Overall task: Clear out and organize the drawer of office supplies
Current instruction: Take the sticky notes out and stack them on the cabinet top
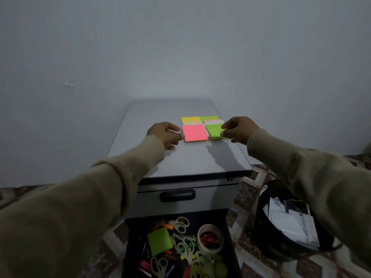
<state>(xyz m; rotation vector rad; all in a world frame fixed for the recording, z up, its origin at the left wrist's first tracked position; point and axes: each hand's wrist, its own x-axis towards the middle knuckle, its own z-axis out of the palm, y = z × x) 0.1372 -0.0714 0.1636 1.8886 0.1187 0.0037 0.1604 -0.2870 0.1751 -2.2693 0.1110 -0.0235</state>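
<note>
Two sticky-note pads [204, 132] between both hands' fingers [225, 125].

Single wide-angle view only, worn on the head, looking forward and steeply down. Close to the scene: both sleeved forearms entering from the lower left and lower right corners, left hand [164, 135] and right hand [239, 130] meeting near frame centre. Facing a plain grey wall filling the upper half. Grey cabinet top [180, 157] centred just below the middle, sticky-note pads [202, 128] on it. Open drawer [180, 247] at bottom centre, almost directly beneath the lens. Black bin [289, 221] at lower right. Edges bent by lens distortion; dim light, so small drawer contents only partly legible.
</note>
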